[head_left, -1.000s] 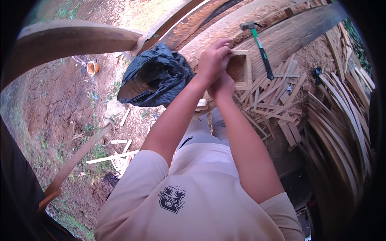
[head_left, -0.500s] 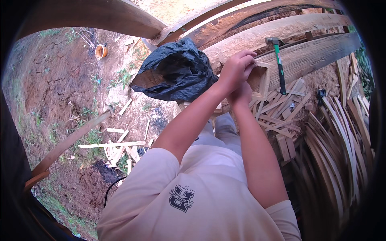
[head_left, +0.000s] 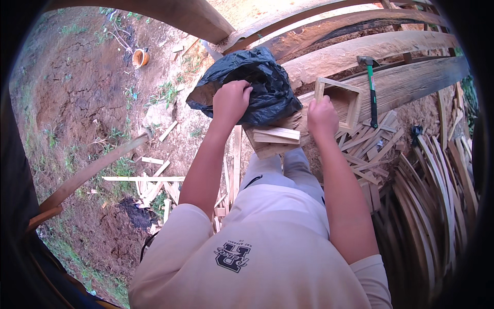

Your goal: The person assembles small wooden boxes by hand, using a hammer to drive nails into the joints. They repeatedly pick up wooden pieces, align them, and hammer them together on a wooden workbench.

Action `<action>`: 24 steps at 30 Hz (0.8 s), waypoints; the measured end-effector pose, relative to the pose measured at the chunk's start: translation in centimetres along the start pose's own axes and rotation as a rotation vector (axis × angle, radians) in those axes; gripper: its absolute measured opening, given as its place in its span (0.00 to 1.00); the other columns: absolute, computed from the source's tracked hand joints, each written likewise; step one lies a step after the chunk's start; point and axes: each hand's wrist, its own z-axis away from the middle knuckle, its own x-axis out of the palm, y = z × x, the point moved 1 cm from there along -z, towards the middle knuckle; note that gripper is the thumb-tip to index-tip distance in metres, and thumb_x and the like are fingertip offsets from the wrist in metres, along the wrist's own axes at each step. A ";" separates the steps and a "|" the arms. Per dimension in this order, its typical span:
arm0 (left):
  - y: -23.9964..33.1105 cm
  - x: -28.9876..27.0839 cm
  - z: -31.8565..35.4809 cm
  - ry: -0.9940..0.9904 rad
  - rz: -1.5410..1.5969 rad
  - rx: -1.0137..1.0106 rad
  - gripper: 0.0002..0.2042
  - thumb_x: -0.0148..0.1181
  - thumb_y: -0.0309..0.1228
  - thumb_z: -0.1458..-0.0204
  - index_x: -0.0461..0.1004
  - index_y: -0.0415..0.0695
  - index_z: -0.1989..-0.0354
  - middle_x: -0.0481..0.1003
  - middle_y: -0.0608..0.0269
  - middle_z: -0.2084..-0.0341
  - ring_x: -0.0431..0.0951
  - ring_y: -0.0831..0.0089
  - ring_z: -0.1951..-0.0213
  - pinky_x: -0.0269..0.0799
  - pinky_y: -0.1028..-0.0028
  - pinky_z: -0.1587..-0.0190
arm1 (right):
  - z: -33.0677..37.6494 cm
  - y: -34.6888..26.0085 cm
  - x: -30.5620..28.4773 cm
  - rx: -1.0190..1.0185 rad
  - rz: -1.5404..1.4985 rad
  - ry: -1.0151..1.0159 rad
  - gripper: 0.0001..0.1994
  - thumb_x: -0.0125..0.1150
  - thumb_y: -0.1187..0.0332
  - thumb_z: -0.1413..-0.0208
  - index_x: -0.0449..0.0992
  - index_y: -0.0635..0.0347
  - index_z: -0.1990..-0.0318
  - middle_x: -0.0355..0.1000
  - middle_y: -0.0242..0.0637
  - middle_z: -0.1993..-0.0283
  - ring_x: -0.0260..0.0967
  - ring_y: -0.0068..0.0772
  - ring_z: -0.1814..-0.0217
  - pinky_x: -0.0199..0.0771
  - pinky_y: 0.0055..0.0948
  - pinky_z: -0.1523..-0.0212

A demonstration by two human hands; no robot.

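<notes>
My left hand (head_left: 231,101) is over the mouth of a crumpled black plastic bag (head_left: 272,87). Its fingers are closed, and whatever they may hold is too small to make out. My right hand (head_left: 322,119) grips the near left corner of a small open wooden frame (head_left: 354,108), which is tilted against the plank bench. Between my hands, short pale wood strips (head_left: 278,135) lie stacked on the bench end. A claw hammer (head_left: 371,90) with a green and black handle rests on the plank (head_left: 411,82), right of the frame.
Offcuts (head_left: 378,149) are heaped below the bench at right, beside long stacked slats (head_left: 432,190). More scraps (head_left: 152,190) litter the ground at left. An orange pot (head_left: 140,58) lies farther off. Long beams (head_left: 370,51) run behind the bench.
My left hand has left the frame and moved left to the bag's mouth. My right hand stays at the frame, whose near side now shows more. The whole view has shifted slightly.
</notes>
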 end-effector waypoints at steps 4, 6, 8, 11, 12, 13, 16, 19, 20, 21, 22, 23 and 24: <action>0.7 -0.3 -1.6 -0.121 -0.093 -0.107 0.12 0.63 0.38 0.42 0.85 0.45 0.57 0.83 0.50 0.61 0.83 0.49 0.56 0.79 0.55 0.53 | -0.1 0.2 0.1 -0.003 0.004 0.008 0.19 0.51 0.53 0.34 0.72 0.63 0.54 0.78 0.55 0.54 0.79 0.64 0.52 0.77 0.58 0.52; 0.2 0.5 -2.9 -0.115 -0.106 -0.167 0.11 0.62 0.36 0.42 0.85 0.46 0.56 0.83 0.47 0.61 0.83 0.47 0.55 0.79 0.53 0.52 | -0.2 0.3 0.1 0.006 0.012 0.007 0.19 0.51 0.53 0.34 0.72 0.63 0.54 0.78 0.55 0.53 0.78 0.64 0.52 0.77 0.58 0.51; 0.2 1.0 -4.1 -0.105 -0.117 -0.251 0.11 0.61 0.35 0.42 0.85 0.46 0.56 0.83 0.46 0.61 0.83 0.45 0.55 0.79 0.52 0.52 | -0.1 0.2 0.1 0.019 0.022 0.006 0.19 0.52 0.53 0.34 0.72 0.63 0.54 0.78 0.55 0.53 0.78 0.64 0.52 0.77 0.58 0.51; -0.3 1.7 -5.1 -0.079 -0.062 -0.285 0.10 0.61 0.33 0.42 0.85 0.45 0.59 0.83 0.44 0.62 0.83 0.45 0.55 0.79 0.52 0.52 | -0.1 0.2 0.1 0.020 0.010 0.005 0.19 0.52 0.53 0.34 0.72 0.63 0.54 0.78 0.55 0.53 0.78 0.64 0.52 0.77 0.58 0.51; -0.3 1.9 -5.3 -0.065 -0.049 -0.292 0.09 0.60 0.33 0.42 0.85 0.44 0.60 0.83 0.45 0.63 0.84 0.46 0.56 0.79 0.52 0.53 | -0.1 0.1 0.0 0.023 0.001 0.002 0.19 0.52 0.53 0.34 0.72 0.63 0.53 0.78 0.55 0.53 0.78 0.64 0.52 0.76 0.58 0.51; -0.5 2.2 -5.5 -0.057 -0.035 -0.277 0.10 0.61 0.33 0.42 0.85 0.45 0.59 0.83 0.45 0.62 0.83 0.46 0.56 0.79 0.52 0.52 | 0.0 0.0 0.0 0.030 -0.007 -0.001 0.19 0.52 0.53 0.34 0.72 0.63 0.53 0.78 0.55 0.53 0.78 0.64 0.52 0.76 0.59 0.51; -0.9 2.9 -5.9 -0.053 -0.009 -0.228 0.11 0.61 0.35 0.42 0.85 0.46 0.57 0.83 0.46 0.60 0.83 0.46 0.55 0.79 0.51 0.52 | 0.1 0.0 -0.1 0.036 -0.006 0.003 0.19 0.52 0.54 0.34 0.72 0.63 0.53 0.78 0.55 0.53 0.78 0.64 0.51 0.76 0.59 0.51; -1.3 3.6 -6.1 -0.072 0.005 -0.194 0.12 0.62 0.36 0.41 0.85 0.46 0.55 0.83 0.46 0.59 0.83 0.46 0.54 0.78 0.51 0.51 | 0.2 0.0 -0.2 0.040 -0.014 0.003 0.18 0.52 0.54 0.34 0.72 0.63 0.54 0.78 0.55 0.53 0.78 0.64 0.51 0.76 0.59 0.50; -1.3 3.8 -6.1 -0.067 0.023 -0.198 0.12 0.62 0.37 0.41 0.85 0.46 0.55 0.83 0.46 0.59 0.83 0.46 0.54 0.78 0.51 0.51 | 0.2 -0.1 -0.3 0.042 -0.020 0.002 0.18 0.52 0.54 0.34 0.72 0.63 0.54 0.78 0.55 0.53 0.78 0.64 0.51 0.76 0.59 0.50; -1.4 3.9 -6.3 -0.061 0.040 -0.202 0.12 0.62 0.38 0.41 0.85 0.46 0.55 0.83 0.46 0.58 0.83 0.45 0.54 0.78 0.51 0.51 | 0.3 -0.1 -0.3 0.036 -0.027 0.005 0.18 0.52 0.54 0.34 0.72 0.63 0.54 0.78 0.55 0.53 0.78 0.64 0.51 0.76 0.59 0.50; -1.4 4.1 -6.4 -0.065 0.043 -0.204 0.13 0.62 0.38 0.41 0.85 0.45 0.55 0.83 0.46 0.58 0.83 0.45 0.54 0.78 0.52 0.51 | 0.3 -0.1 -0.3 0.031 -0.032 0.009 0.18 0.53 0.54 0.34 0.72 0.63 0.54 0.78 0.55 0.53 0.78 0.64 0.51 0.76 0.59 0.50; -1.4 4.2 -6.5 -0.069 0.045 -0.206 0.13 0.62 0.39 0.41 0.84 0.45 0.55 0.83 0.46 0.58 0.83 0.45 0.53 0.78 0.52 0.50 | 0.2 0.0 -0.2 0.026 -0.038 0.013 0.18 0.53 0.54 0.34 0.72 0.63 0.54 0.78 0.55 0.53 0.78 0.64 0.51 0.76 0.59 0.50; -1.4 4.3 -6.7 -0.073 0.047 -0.209 0.13 0.62 0.39 0.41 0.84 0.45 0.55 0.82 0.45 0.58 0.82 0.44 0.53 0.77 0.52 0.50 | 0.2 0.0 -0.3 0.034 -0.039 0.003 0.18 0.53 0.54 0.34 0.72 0.63 0.54 0.78 0.55 0.53 0.78 0.64 0.51 0.76 0.58 0.50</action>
